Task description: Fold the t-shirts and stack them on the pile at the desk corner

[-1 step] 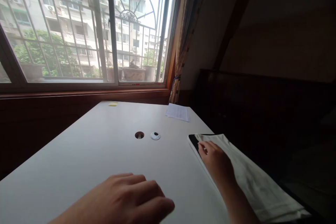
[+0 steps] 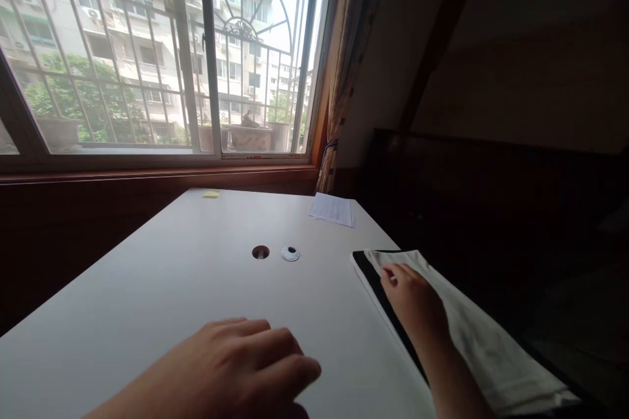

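My left hand [image 2: 236,366] lies flat on the white table [image 2: 187,268] near its front edge, fingers stretched out and holding nothing. At the table's right edge my right hand [image 2: 415,304] rests on a white cloth [image 2: 472,334], its fingers curled on the cloth's far end. The cloth lies lengthwise over a flat black slab with a white rim [image 2: 372,278]. A strip of the slab's left side and far corner shows bare beside the cloth.
A round cable hole [image 2: 260,252] and its white cap [image 2: 290,253] sit mid-table. A printed paper [image 2: 333,209] and a yellow note [image 2: 211,194] lie at the far edge, below the barred window [image 2: 147,65]. A curtain [image 2: 344,78] hangs right; dark furniture stands beyond.
My right hand has slid the cloth a little to the right, baring more of the black slab's left side. My left hand has shifted slightly.
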`<state>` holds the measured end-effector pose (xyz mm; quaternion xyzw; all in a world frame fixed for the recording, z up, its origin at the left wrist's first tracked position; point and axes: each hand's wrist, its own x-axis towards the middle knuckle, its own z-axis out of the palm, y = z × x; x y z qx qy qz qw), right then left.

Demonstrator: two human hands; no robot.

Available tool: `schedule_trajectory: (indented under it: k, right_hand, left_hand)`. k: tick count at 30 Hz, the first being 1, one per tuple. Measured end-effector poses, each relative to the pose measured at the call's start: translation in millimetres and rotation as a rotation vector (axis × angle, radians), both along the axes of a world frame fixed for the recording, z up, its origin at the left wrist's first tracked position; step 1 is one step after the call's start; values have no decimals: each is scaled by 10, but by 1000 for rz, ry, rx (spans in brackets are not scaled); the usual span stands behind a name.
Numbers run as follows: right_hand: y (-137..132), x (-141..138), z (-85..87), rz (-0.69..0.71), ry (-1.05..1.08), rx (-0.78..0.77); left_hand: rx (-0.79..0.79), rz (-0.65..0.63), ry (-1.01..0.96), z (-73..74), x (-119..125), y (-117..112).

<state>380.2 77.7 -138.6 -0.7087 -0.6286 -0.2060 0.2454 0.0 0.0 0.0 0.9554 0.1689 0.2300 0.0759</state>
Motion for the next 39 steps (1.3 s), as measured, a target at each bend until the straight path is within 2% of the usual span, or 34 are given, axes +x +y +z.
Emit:
schedule_trajectory:
  k: [3,5,7,10,13,17,19,21,25,28,31,33,36,39]
  right_hand:
    - [-31,522,-127,-219,3,-173]
    - [-50,745,-232,-277,40,-294]
    - [-60,844,-302,-294,72,-340]
    - [-64,831,-306,-318,102,-355]
    - [-81,755,-220,-353,117,-354]
    - [-116,588,-71,-351,71,-202]
    - [-111,427,-14,-292,72,-95]
    - [-86,195,20,-166,119,24]
    - [-53,-415,36,236,358,205]
    - [-122,-865,48,572,616,175]
    - [-248,-1180,70,852,858,16]
    - [-321,-1284,74,984,1021,-98]
    - [-365,-1286,56,989,1249,-185]
    - [-323,-1173,31,851,1316,-116]
  left_hand:
    - [-34,134,23,-83,26,90]
    - [-64,221,54,-149,32,164]
    - [-93,302,100,-217,31,257]
    - [-167,386,176,-293,31,424]
    - [-226,415,222,-333,38,578]
    - [-245,379,204,-381,51,705]
    - [-263,355,199,-420,73,746]
    - [-281,346,201,-472,116,786]
    - [-293,349,236,-640,275,891]
    - [-301,338,229,-842,448,995]
    - [-370,245,153,-1086,655,1092]
    - [-439,172,118,-1232,782,1140]
    - [-666,86,143,-1341,862,1187]
    - [-896,-11,107,-1236,720,1232]
